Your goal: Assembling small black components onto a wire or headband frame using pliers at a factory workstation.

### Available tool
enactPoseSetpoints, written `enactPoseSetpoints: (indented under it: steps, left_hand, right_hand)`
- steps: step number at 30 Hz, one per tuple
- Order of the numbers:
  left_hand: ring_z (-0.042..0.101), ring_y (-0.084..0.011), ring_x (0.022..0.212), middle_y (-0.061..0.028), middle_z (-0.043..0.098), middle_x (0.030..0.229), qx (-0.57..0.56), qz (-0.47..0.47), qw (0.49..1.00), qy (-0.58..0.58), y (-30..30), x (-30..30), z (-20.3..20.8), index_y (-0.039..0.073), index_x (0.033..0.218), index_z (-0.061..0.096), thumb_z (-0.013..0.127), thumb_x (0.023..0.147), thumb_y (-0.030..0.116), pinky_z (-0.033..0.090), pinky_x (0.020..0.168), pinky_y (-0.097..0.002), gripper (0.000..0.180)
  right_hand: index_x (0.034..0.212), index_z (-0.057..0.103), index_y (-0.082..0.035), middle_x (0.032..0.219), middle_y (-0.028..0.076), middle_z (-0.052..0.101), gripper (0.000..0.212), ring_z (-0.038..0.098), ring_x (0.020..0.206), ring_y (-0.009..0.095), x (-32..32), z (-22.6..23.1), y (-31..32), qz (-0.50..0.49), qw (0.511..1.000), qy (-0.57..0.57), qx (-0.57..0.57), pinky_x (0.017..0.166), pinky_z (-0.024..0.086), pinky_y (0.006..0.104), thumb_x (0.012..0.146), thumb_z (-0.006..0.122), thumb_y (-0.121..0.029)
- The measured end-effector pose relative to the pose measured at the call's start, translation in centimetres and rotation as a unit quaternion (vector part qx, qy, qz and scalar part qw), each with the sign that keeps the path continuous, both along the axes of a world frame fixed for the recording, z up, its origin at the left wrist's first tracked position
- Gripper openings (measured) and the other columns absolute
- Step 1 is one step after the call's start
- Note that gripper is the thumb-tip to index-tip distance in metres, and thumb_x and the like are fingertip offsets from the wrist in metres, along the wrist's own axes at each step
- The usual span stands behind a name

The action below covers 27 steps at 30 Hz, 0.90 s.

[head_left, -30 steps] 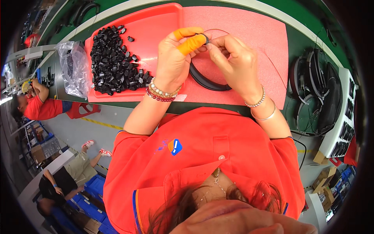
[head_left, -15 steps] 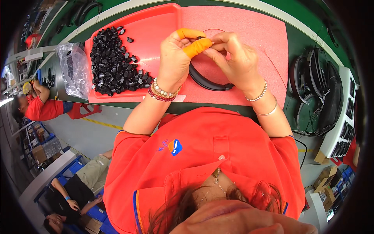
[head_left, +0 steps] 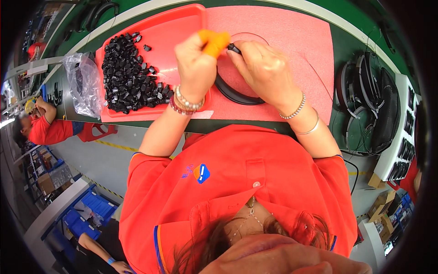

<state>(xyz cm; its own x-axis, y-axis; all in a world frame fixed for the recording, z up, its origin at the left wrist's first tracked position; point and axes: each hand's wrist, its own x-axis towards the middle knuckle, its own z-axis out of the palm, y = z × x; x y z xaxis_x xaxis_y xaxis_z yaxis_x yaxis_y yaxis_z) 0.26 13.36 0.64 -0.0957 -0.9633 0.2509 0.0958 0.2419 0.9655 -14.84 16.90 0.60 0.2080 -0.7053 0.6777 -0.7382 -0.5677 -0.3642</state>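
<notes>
My right hand (head_left: pixel 264 68) is closed, pinching a small black plastic part (head_left: pixel 234 48) between thumb and fingers. Just left of that part, my left hand (head_left: pixel 198 61) is curled with its orange-covered fingertips together. Motion blurs those fingertips, and whatever is between them does not show. Below both hands a curved black headband (head_left: pixel 237 95) lies on the pink foam mat (head_left: pixel 292 36), partly covered by my right hand. A thin wire (head_left: pixel 251 33) loops out behind the fingers.
To the left, a red tray (head_left: pixel 175 27) holds a heap of small black plastic parts (head_left: pixel 130 77), beside a clear plastic bag (head_left: pixel 84 86). Several black headbands (head_left: pixel 365 96) with cables lie at right, next to a white rack (head_left: pixel 401 132). A co-worker in red (head_left: pixel 50 128) sits far left.
My left hand has drawn away leftward from my right hand's fingertips. The black part now shows in my right hand. At lower left, a person in black has shifted lower.
</notes>
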Motion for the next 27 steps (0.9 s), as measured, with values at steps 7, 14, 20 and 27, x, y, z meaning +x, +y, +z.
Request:
enactPoseSetpoints:
  steps: [7,14,20,27]
  left_hand:
    - [0.063,-0.0209,0.073,-0.0106,0.067,0.082,-0.143,-0.020,0.916,-0.375,-4.3,-1.2,1.2,-0.001,0.097,0.065,0.063,0.087,0.019,0.049,0.068,-0.0320,0.023]
    - [0.061,-0.0340,0.082,-0.0173,0.064,0.083,-0.301,-0.152,0.722,-0.605,-9.0,-3.2,-2.0,0.000,0.079,0.059,0.063,0.078,0.017,0.049,0.071,-0.0413,0.017]
    - [0.062,-0.0290,0.064,-0.0113,0.062,0.068,-0.238,-0.004,0.839,-0.489,-6.1,-1.8,0.7,0.006,0.073,0.061,0.065,0.074,0.016,0.048,0.057,-0.0375,0.011]
    - [0.060,-0.0286,0.059,-0.0104,0.059,0.068,-0.301,0.001,0.842,-0.448,-2.4,-2.1,1.1,0.005,0.069,0.055,0.067,0.069,0.007,0.047,0.053,-0.0372,0.012]
  right_hand:
    - [0.091,0.065,-0.004,0.075,0.013,0.064,0.017,0.063,0.066,0.028,-5.3,-1.1,0.2,-0.099,0.991,-0.057,0.072,0.057,0.050,0.0352,0.083,0.065,-0.019]
    - [0.097,0.065,0.001,0.085,0.016,0.067,0.027,0.066,0.073,0.026,-9.0,-1.6,0.5,-0.309,0.945,-0.004,0.108,0.067,0.051,0.0343,0.083,0.065,-0.023]
    - [0.084,0.068,0.001,0.068,0.013,0.064,0.023,0.062,0.060,0.023,-4.6,0.0,-1.5,-0.108,0.928,-0.253,0.251,0.058,0.049,0.0321,0.084,0.066,-0.022]
    - [0.085,0.069,0.001,0.069,0.008,0.067,0.019,0.060,0.057,0.013,-0.6,-1.8,-6.0,0.004,0.876,-0.417,0.243,0.054,0.047,0.0284,0.083,0.066,-0.017]
